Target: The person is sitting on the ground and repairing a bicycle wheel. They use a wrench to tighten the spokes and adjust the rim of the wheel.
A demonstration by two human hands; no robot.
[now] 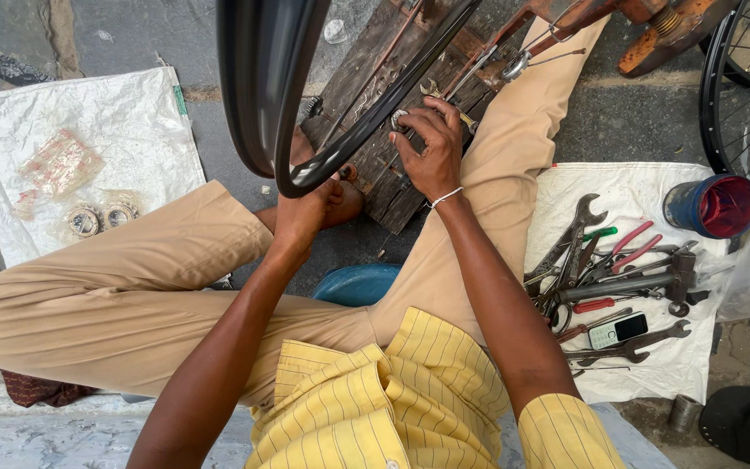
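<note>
Gripping rim [340, 148] underneath: left hand [305, 217], fingers closed | right hand [431, 148] curled on hub [399, 120], above plank [392, 187]

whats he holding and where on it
The left hand grips the black wheel rim at its lower edge; the right hand presses on the rim nearby.

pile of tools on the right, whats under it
The pile of tools lies on a white sheet spread over the ground. Wrenches, pliers, a hammer and a small phone lie heaped on it. Whatever is beneath the sheet is covered.
</note>
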